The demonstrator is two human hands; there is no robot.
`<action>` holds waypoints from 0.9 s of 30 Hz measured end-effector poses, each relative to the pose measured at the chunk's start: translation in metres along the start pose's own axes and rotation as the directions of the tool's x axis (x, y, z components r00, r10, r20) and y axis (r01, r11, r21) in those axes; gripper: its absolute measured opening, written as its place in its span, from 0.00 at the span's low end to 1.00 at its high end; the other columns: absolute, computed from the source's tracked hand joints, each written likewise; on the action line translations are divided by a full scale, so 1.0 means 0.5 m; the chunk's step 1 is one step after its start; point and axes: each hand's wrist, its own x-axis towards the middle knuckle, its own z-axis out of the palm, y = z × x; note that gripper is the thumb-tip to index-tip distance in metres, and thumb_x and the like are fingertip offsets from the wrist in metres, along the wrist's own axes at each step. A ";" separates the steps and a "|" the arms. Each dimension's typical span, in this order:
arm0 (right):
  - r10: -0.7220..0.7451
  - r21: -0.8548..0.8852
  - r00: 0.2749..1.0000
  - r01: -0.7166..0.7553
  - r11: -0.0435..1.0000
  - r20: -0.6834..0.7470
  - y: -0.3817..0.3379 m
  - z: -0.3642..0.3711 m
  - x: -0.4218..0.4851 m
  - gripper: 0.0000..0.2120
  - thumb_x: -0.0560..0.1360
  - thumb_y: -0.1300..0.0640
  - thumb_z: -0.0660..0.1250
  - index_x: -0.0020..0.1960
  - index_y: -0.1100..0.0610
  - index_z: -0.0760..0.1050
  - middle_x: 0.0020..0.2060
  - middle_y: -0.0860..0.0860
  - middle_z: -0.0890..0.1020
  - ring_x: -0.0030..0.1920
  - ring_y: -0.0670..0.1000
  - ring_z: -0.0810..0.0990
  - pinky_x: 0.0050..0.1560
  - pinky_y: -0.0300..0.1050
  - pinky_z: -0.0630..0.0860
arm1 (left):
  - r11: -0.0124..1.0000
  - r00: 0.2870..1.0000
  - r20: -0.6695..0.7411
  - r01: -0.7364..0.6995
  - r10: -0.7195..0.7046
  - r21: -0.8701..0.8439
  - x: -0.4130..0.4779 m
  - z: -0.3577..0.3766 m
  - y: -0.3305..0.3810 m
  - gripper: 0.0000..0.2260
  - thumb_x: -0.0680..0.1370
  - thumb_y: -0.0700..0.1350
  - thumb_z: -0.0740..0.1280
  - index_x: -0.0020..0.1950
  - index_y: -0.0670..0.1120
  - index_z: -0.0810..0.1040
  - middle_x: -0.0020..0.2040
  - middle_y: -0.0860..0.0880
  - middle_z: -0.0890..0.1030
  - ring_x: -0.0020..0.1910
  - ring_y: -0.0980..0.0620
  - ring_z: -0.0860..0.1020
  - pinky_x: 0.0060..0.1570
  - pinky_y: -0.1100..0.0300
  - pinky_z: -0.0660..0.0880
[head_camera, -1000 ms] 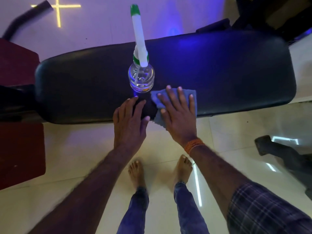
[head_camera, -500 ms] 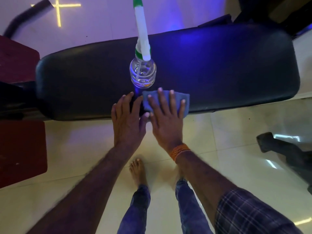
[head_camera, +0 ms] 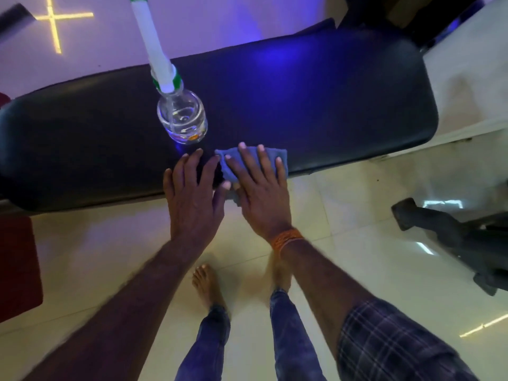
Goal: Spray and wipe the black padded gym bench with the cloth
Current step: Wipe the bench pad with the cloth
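Observation:
The black padded bench [head_camera: 316,105] runs across the upper half of the view. A clear spray bottle [head_camera: 182,119] with a white and green nozzle stands upright on it, left of centre. My right hand [head_camera: 259,185] lies flat, fingers spread, pressing a folded blue cloth [head_camera: 279,156] onto the bench's near edge. My left hand [head_camera: 193,196] rests flat and empty on the same edge, just left of the cloth, its thumb touching the cloth's corner. The bottle is a short way beyond my left fingertips.
Glossy cream floor tiles [head_camera: 357,229] lie under the bench, with my bare feet [head_camera: 206,284] below. A dark machine foot [head_camera: 453,237] sits on the floor at right. A red padded surface [head_camera: 16,265] is at the left edge. Black equipment [head_camera: 412,12] stands behind the bench's right end.
My right hand has slid the cloth a little to the left along the bench's near edge, closer to my left hand. The bottle has not moved.

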 end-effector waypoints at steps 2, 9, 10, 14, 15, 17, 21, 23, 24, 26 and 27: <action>0.095 -0.077 0.995 -0.097 0.992 -0.030 0.084 -0.028 0.011 0.26 0.85 0.45 0.48 0.83 0.45 0.56 0.83 0.49 0.57 0.84 0.55 0.52 0.81 0.62 0.51 | 1.000 1.000 0.003 0.001 -0.001 -0.002 0.006 0.009 0.013 0.24 0.82 0.56 0.60 0.77 0.48 0.71 0.79 0.43 0.66 0.78 0.39 0.63 0.77 0.36 0.57; 0.307 -0.003 0.948 -0.309 0.951 -0.079 0.008 -0.005 0.018 0.27 0.85 0.46 0.50 0.83 0.47 0.56 0.84 0.52 0.56 0.84 0.60 0.49 0.81 0.65 0.44 | 0.998 1.000 -0.020 0.007 -0.006 0.063 0.019 0.029 0.018 0.26 0.78 0.54 0.67 0.76 0.50 0.70 0.78 0.45 0.67 0.76 0.42 0.65 0.75 0.39 0.59; 0.214 0.006 0.976 -0.214 0.977 -0.043 -0.025 0.005 0.008 0.27 0.84 0.47 0.51 0.83 0.47 0.57 0.84 0.51 0.56 0.84 0.60 0.48 0.81 0.66 0.45 | 0.998 1.000 -0.020 -0.005 0.006 0.069 0.018 0.023 0.011 0.26 0.77 0.52 0.68 0.76 0.50 0.71 0.78 0.45 0.68 0.76 0.42 0.66 0.74 0.40 0.61; -0.007 0.007 0.999 0.007 1.000 0.039 0.009 -0.011 0.004 0.27 0.85 0.48 0.55 0.83 0.45 0.57 0.84 0.48 0.55 0.84 0.56 0.49 0.82 0.62 0.48 | 0.996 1.000 -0.008 0.031 -0.031 0.085 0.005 -0.014 -0.028 0.25 0.78 0.49 0.69 0.75 0.49 0.72 0.76 0.43 0.69 0.74 0.40 0.68 0.72 0.41 0.64; 0.011 -0.014 0.999 -0.010 1.000 0.039 0.026 -0.021 0.016 0.26 0.85 0.48 0.54 0.83 0.44 0.56 0.84 0.48 0.55 0.84 0.56 0.49 0.82 0.62 0.48 | 0.996 0.999 -0.005 0.048 -0.048 0.078 0.002 -0.023 -0.036 0.24 0.79 0.48 0.68 0.75 0.48 0.72 0.76 0.43 0.70 0.74 0.39 0.68 0.72 0.41 0.64; 0.180 -0.012 0.983 -0.180 0.984 0.014 0.028 -0.033 0.048 0.26 0.86 0.47 0.52 0.83 0.45 0.56 0.84 0.49 0.55 0.84 0.56 0.49 0.82 0.62 0.47 | 0.997 0.997 0.002 0.072 -0.072 0.039 -0.004 -0.035 -0.047 0.23 0.80 0.47 0.68 0.75 0.46 0.73 0.76 0.42 0.70 0.74 0.38 0.69 0.72 0.41 0.65; 0.203 0.086 0.977 -0.209 0.974 0.068 -0.094 -0.016 0.065 0.25 0.86 0.47 0.52 0.83 0.46 0.58 0.84 0.51 0.55 0.84 0.59 0.48 0.82 0.64 0.44 | 0.994 0.994 0.008 0.106 -0.106 -0.037 -0.002 -0.043 -0.047 0.22 0.81 0.46 0.69 0.75 0.44 0.74 0.75 0.41 0.71 0.74 0.37 0.69 0.73 0.42 0.65; 0.026 0.091 0.991 -0.038 0.995 0.135 -0.121 -0.005 0.043 0.26 0.85 0.46 0.53 0.82 0.47 0.59 0.84 0.51 0.54 0.84 0.59 0.47 0.82 0.64 0.45 | 0.990 0.992 0.007 0.126 -0.126 -0.061 0.001 -0.046 -0.042 0.21 0.81 0.45 0.68 0.73 0.43 0.75 0.74 0.41 0.72 0.73 0.38 0.70 0.73 0.42 0.65; -0.013 0.090 0.987 -0.002 0.996 0.158 -0.118 -0.005 0.037 0.26 0.85 0.47 0.54 0.82 0.47 0.59 0.84 0.50 0.54 0.84 0.58 0.47 0.82 0.63 0.46 | 0.989 0.991 0.011 0.133 -0.132 -0.069 0.002 -0.046 -0.040 0.21 0.80 0.46 0.69 0.73 0.43 0.75 0.74 0.41 0.72 0.73 0.38 0.70 0.73 0.42 0.66; -0.053 0.083 0.982 0.039 0.996 0.182 -0.096 -0.015 0.039 0.26 0.85 0.49 0.55 0.82 0.47 0.60 0.84 0.50 0.56 0.84 0.58 0.49 0.82 0.61 0.47 | 0.988 0.990 0.033 0.136 -0.134 -0.067 0.002 -0.049 -0.035 0.21 0.80 0.47 0.69 0.72 0.43 0.75 0.74 0.40 0.72 0.74 0.37 0.69 0.73 0.42 0.65; -0.087 0.063 0.977 0.077 0.995 0.192 -0.082 -0.021 0.039 0.26 0.85 0.51 0.56 0.82 0.47 0.60 0.83 0.50 0.56 0.84 0.57 0.51 0.82 0.60 0.49 | 0.989 0.990 0.048 0.135 -0.132 -0.060 0.001 -0.049 -0.033 0.21 0.80 0.49 0.69 0.72 0.43 0.75 0.75 0.40 0.71 0.74 0.37 0.69 0.73 0.41 0.65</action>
